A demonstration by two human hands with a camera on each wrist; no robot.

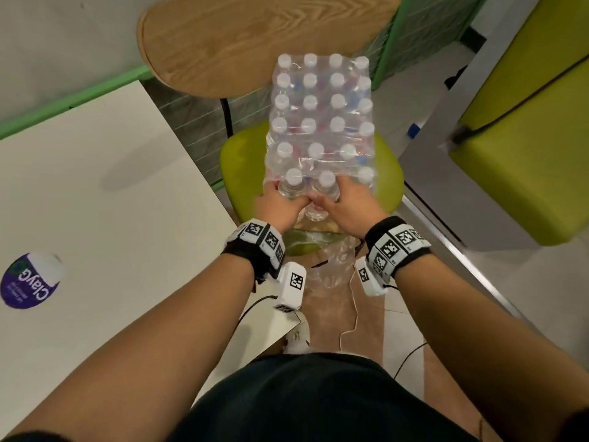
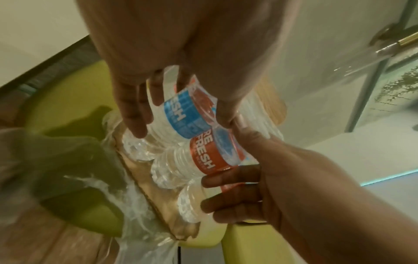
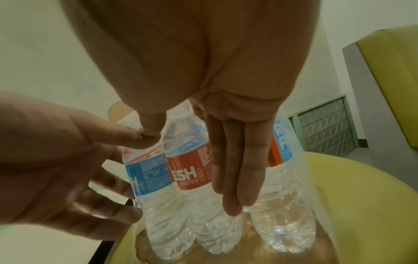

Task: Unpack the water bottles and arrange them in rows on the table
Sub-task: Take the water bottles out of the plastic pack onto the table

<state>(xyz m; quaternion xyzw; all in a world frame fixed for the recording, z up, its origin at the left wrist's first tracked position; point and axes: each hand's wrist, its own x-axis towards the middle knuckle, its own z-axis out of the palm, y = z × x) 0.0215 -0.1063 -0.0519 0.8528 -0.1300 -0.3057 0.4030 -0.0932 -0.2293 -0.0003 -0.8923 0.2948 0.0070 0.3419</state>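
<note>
A shrink-wrapped pack of water bottles (image 1: pixel 318 122) stands on a cardboard tray (image 2: pixel 144 171) on a green chair seat (image 1: pixel 242 161). Its near end is torn open. My left hand (image 1: pixel 277 204) grips the near-left bottle (image 1: pixel 291 186), whose blue label (image 2: pixel 181 116) shows between thumb and fingers. My right hand (image 1: pixel 345 199) grips the bottle beside it (image 1: pixel 326 186), with the red label (image 3: pixel 190 175); its fingers (image 3: pixel 235 178) reach down between that bottle and a third one (image 3: pixel 282 205). The two thumbs touch. Both bottles stand upright at the tray's near edge.
A white table (image 1: pixel 111 218) with a purple sticker (image 1: pixel 28 279) lies to the left. Torn plastic wrap (image 1: pixel 331 263) hangs off the chair's front. The chair's wooden backrest (image 1: pixel 255 36) rises behind the pack. A green bench (image 1: pixel 526 154) stands on the right.
</note>
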